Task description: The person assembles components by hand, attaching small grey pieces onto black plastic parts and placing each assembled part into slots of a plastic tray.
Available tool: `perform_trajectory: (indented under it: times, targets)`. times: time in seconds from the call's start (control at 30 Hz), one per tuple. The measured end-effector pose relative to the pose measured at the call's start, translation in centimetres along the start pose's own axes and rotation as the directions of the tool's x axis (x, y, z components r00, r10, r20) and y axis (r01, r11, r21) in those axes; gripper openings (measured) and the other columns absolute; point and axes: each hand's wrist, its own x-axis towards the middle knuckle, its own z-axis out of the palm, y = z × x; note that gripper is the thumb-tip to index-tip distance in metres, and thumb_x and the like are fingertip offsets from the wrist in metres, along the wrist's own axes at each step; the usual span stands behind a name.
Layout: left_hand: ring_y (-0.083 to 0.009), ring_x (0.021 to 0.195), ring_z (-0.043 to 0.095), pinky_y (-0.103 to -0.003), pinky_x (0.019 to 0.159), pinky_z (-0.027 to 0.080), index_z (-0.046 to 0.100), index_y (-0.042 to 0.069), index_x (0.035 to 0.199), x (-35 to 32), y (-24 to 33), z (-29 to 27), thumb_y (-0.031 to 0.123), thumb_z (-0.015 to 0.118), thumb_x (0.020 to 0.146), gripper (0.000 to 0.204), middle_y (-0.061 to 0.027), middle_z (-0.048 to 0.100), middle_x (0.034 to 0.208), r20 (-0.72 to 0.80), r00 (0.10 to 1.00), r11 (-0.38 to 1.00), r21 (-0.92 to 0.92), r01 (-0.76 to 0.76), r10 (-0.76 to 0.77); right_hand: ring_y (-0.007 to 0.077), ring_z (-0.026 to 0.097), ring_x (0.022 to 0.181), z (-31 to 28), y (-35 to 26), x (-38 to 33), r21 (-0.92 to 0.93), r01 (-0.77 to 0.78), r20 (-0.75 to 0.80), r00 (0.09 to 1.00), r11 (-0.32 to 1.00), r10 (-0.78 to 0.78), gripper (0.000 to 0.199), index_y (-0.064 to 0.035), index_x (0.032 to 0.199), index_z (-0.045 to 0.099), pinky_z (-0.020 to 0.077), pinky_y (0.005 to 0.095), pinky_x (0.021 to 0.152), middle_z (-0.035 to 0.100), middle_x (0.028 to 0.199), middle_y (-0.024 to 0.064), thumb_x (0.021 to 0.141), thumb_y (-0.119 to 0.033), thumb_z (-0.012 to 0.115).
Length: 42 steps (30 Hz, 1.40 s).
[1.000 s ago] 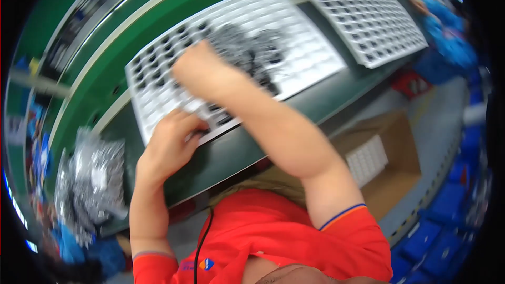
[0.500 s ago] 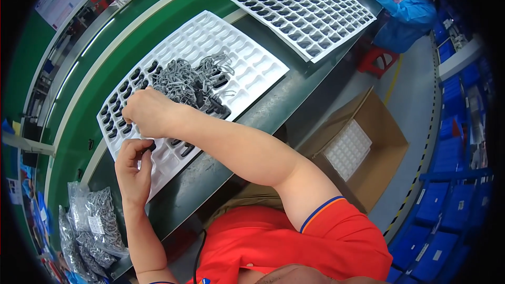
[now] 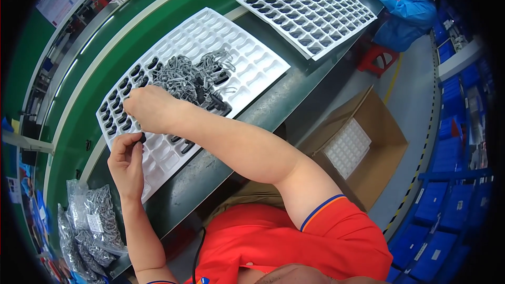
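Lying across the picture: a long dark green table (image 3: 294, 92). Sitting on it, a big white tray (image 3: 247, 52) full of little pockets, with a second white tray (image 3: 307, 8) further along, near a person in a blue coat (image 3: 405, 8). Standing on the floor by the table, an open brown box (image 3: 368, 152). Resting at the near left end of the table, clear bags of grey parts (image 3: 97, 221). Piling up in the middle of the big tray, a heap of grey parts (image 3: 189, 76). Reaching over the tray's left end, the right hand (image 3: 150, 108), curling up, grip too hidden to tell. Pinching a small dark part (image 3: 142, 138) just over the tray's near edge, the left hand (image 3: 126, 158).
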Motion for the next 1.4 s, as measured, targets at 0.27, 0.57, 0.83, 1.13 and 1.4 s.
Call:
perform_trajectory:
  times: [0.27, 0.57, 0.83, 1.13, 1.4]
  targets:
    - [-0.0069, 0.083, 0.059, -0.022, 0.076, 0.048, 0.067, -0.002, 0.11, 0.1, -1.0, -0.5, -0.003, 0.06, 0.098, 0.014, -0.0018, 0.066, 0.101, -0.045, 0.998, 0.996, -0.076, 0.038, -0.041, 0.0375, 0.068, 0.096, 0.1, 0.2, -0.2, 0.055, 0.076, -0.111, 0.991, 0.996, -0.07, 0.018, -0.0032, 0.091, 0.072, 0.0544, 0.0445, 0.087, 0.07, 0.095, 0.0181, 0.075, 0.001, 0.066]
    - [-0.0082, 0.084, 0.061, -0.023, 0.077, 0.05, 0.067, -0.002, 0.111, 0.4, -2.6, -1.5, 0.001, 0.061, 0.099, 0.014, -0.0033, 0.066, 0.098, -0.115, 0.987, 0.986, -0.138, 0.095, -0.111, 0.0381, 0.067, 0.091, -0.3, -0.1, -0.1, 0.176, 0.045, -0.124, 0.992, 0.983, -0.023, 0.015, -0.0021, 0.089, 0.074, 0.0539, 0.0441, 0.086, 0.069, 0.092, 0.0199, 0.076, 0.002, 0.067]
    - [-0.0111, 0.084, 0.065, -0.025, 0.078, 0.054, 0.065, -0.004, 0.111, 1.0, -3.4, -1.7, 0.0, 0.064, 0.096, 0.015, -0.006, 0.068, 0.097, -0.226, 0.96, 0.95, -0.298, 0.096, -0.168, 0.0368, 0.068, 0.093, -0.6, -1.6, -0.3, 0.524, 0.126, -0.232, 0.973, 0.842, -0.001, 0.008, -0.0011, 0.086, 0.074, 0.0536, 0.0443, 0.081, 0.07, 0.092, 0.0203, 0.079, -0.004, 0.07]
    - [-0.0142, 0.082, 0.067, -0.026, 0.079, 0.055, 0.068, -0.004, 0.106, 0.8, -2.8, -1.8, -0.002, 0.069, 0.091, 0.015, -0.0069, 0.07, 0.096, -0.232, 0.945, 0.896, -0.43, 0.115, -0.232, 0.0335, 0.07, 0.077, 0.5, -1.6, -0.1, 0.448, 0.123, -0.235, 0.972, 0.886, -0.016, 0.009, -0.0017, 0.085, 0.072, 0.0549, 0.0404, 0.07, 0.07, 0.079, 0.0178, 0.081, -0.01, 0.07]
    - [-0.0152, 0.09, 0.069, -0.026, 0.085, 0.057, 0.068, -0.007, 0.115, 0.8, -2.1, -1.4, -0.005, 0.071, 0.088, 0.027, -0.0118, 0.072, 0.104, -0.218, 0.931, 0.826, -0.547, 0.132, -0.294, 0.0254, 0.066, 0.068, 0.7, -2.2, -0.6, 0.492, 0.054, -0.145, 0.989, 0.869, 0.02, 0.008, 0.0016, 0.086, 0.069, 0.052, 0.0351, 0.064, 0.068, 0.076, 0.015, 0.083, -0.006, 0.069]
